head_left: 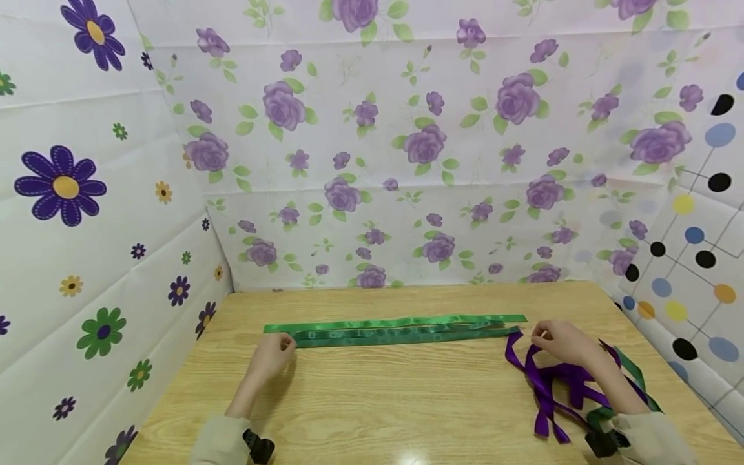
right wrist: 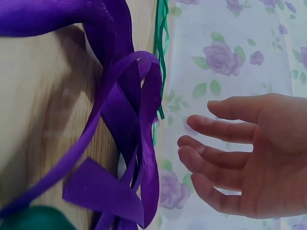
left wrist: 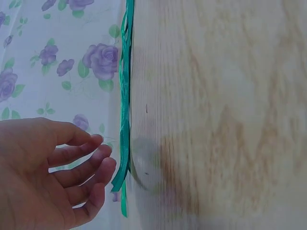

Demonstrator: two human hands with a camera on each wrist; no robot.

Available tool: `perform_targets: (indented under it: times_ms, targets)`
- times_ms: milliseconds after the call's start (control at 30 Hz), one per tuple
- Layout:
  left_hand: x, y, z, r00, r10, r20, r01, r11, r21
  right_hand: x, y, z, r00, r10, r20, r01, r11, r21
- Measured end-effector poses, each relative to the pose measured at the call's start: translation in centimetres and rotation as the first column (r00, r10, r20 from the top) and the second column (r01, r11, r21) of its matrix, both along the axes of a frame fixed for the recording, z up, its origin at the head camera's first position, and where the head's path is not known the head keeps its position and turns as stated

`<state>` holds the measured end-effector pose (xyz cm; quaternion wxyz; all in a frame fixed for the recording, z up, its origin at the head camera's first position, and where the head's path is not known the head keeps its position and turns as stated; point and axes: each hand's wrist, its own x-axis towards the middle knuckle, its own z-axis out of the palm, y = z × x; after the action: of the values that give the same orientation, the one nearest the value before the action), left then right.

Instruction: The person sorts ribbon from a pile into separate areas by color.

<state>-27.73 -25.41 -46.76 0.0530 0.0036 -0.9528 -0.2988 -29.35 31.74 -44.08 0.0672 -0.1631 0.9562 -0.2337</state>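
Observation:
Several green ribbons lie side by side across the table, a bright green ribbon (head_left: 395, 322) at the back and darker green ribbons (head_left: 378, 340) in front. At their left end is my left hand (head_left: 271, 357); in the left wrist view its fingers (left wrist: 79, 172) are loosely bent, with no ribbon between them. Past the right end, my right hand (head_left: 564, 341) hovers over a tangle of purple ribbons (head_left: 543, 391). Its fingers (right wrist: 220, 158) look relaxed and slightly spread in the right wrist view, apart from the purple loops (right wrist: 122, 110).
Another dark green ribbon (head_left: 633, 369) lies among the purple ones beneath my right forearm. The wooden table (head_left: 360, 400) meets a flowered back sheet (head_left: 395, 213). Patterned sheets also hang at the left (head_left: 104, 284) and right sides.

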Motion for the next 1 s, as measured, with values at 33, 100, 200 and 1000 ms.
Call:
perform_targets:
  times_ms: [33,100,200,1000]
  targets:
    - [0.1,0.1,0.0,1.0,-0.01,-0.004,0.009,1.0,-0.01,0.1,0.0,0.1,1.0,-0.001,-0.002,0.001,1.0,0.01]
    - [0.3,0.3,0.0,1.0,-0.024,-0.006,0.024,0.999,-0.03,0.3,0.1,0.2,1.0,0.001,-0.004,-0.001,1.0,0.024]
    - [0.6,0.7,0.2,0.999,-0.05,-0.006,0.049,0.997,-0.055,0.5,0.3,0.2,1.0,0.008,-0.004,-0.008,0.999,0.033]
    - [2.0,3.9,0.6,0.928,-0.37,0.048,0.372,0.926,-0.059,2.2,3.6,-0.4,0.996,-0.001,-0.09,0.008,0.997,0.078]
